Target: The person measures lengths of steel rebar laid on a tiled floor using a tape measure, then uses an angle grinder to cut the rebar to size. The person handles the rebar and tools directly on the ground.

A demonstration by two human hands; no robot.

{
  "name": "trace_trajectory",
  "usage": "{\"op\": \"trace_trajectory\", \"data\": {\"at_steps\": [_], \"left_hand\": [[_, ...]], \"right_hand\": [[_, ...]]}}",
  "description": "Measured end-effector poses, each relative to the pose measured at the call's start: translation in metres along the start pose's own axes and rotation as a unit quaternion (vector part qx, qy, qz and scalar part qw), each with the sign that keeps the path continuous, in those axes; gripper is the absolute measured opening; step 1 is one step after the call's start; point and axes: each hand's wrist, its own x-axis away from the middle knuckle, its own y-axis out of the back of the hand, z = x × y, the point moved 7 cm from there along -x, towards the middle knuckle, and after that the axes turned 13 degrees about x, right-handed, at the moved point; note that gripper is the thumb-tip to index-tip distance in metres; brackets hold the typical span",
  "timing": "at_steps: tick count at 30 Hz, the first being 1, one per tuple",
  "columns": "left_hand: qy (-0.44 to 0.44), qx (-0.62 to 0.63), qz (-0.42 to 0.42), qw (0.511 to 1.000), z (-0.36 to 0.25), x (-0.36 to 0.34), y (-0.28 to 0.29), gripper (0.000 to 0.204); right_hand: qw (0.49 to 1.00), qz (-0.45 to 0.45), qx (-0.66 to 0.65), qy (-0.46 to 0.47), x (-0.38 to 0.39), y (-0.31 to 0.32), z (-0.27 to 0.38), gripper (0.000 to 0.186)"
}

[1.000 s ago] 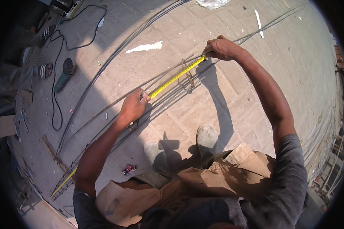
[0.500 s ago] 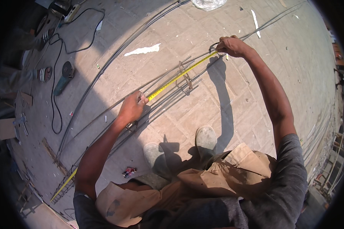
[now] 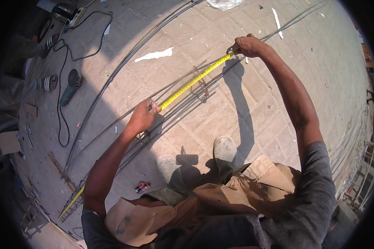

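A yellow tape measure (image 3: 195, 79) runs taut between my two hands, above a bundle of steel rods (image 3: 183, 108). My left hand (image 3: 143, 117) pinches the blade between thumb and fingers at its lower left. At the upper right, my right hand (image 3: 249, 45) is closed around the tape's other part; a small dark piece shows beside its fingers, too hidden to name. More yellow blade shows past my left forearm, over a wire-tied rod cage at the lower left. Bent steel stirrups (image 3: 201, 86) stand around the rods beneath the tape.
Long bent rods (image 3: 112, 72) curve across the paved floor. An angle grinder (image 3: 71, 87) with a black cord (image 3: 60, 120) lies to the left, near another person's sandalled foot (image 3: 50, 83). Cardboard (image 3: 9, 142) lies at far left. My boots (image 3: 225, 149) stand below the rods.
The blade between my hands has turned and shows its yellow face wider. My right hand has moved slightly up and left; my left hand stays almost in place.
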Motion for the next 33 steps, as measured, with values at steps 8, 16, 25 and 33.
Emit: {"op": "trace_trajectory", "data": {"at_steps": [8, 16, 25, 33], "left_hand": [[-0.024, -0.016, 0.003, 1.0, 0.003, 0.0, 0.003, 0.016], [-0.039, -0.038, 0.008, 0.998, 0.002, -0.002, -0.005, 0.016], [-0.013, -0.024, -0.014, 1.0, 0.01, 0.004, 0.006, 0.019], [-0.032, -0.113, 0.005, 0.993, -0.009, -0.011, 0.002, 0.023]], "right_hand": [[1.0, 0.007, -0.001, 0.002, -0.001, 0.002, 0.003, 0.019], [1.0, -0.004, 0.012, -0.003, 0.012, -0.001, 0.002, 0.017], [0.997, -0.041, 0.03, 0.053, -0.032, 0.006, 0.01, 0.014], [0.973, -0.182, -0.125, 0.07, -0.005, -0.056, -0.054, 0.013]]}}
